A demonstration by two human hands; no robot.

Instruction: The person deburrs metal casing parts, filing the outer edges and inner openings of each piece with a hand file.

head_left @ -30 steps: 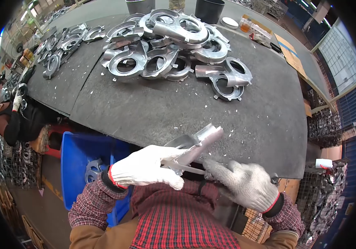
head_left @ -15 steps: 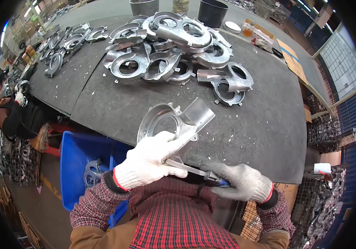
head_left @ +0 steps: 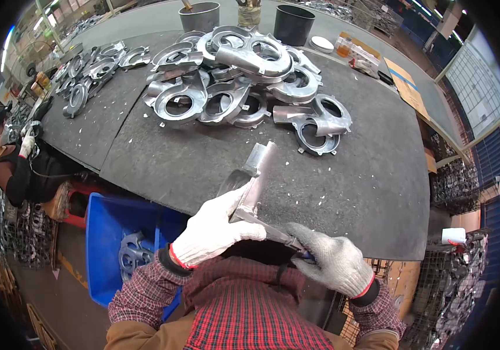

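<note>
My left hand, in a white knit glove, is closed around a silvery metal casting, held up on edge over the near side of the table. In my right hand, in a greyer glove, is the blue handle of a long flat tool that looks like a file. Its blade points left and meets the lower edge of the casting near my left fingers. The handle is mostly hidden by the right glove.
Past my hands, a pile of similar castings lies on the dark tabletop. Left below the table edge stands a blue bin with castings inside. Two buckets stand at the back. A co-worker works at far left.
My left hand has turned the casting from its open ring face to an edge-on, upright pose. The tool's blade has tilted and now lies against the casting's lower edge.
</note>
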